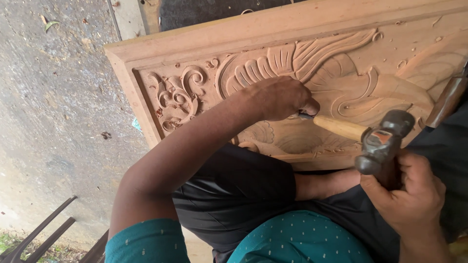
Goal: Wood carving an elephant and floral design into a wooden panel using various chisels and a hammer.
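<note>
The left hand [278, 97] clenches a chisel [336, 126] against the carved panel [312, 63]. The right hand [409, 195], below the panel, grips a hammer [382, 141] touching the chisel's butt. Metal bars [44, 229] lie well left.

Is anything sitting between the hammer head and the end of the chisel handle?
Nothing visible. The hammer in the right hand sits right at the butt of the chisel, which the left hand holds against the carved panel.

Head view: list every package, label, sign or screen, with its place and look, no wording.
Label: a small red and pale sticker on the side of the hammer head, right of centre, in the right hand; too blurred to tell more.
No packages, signs or screens.
</note>
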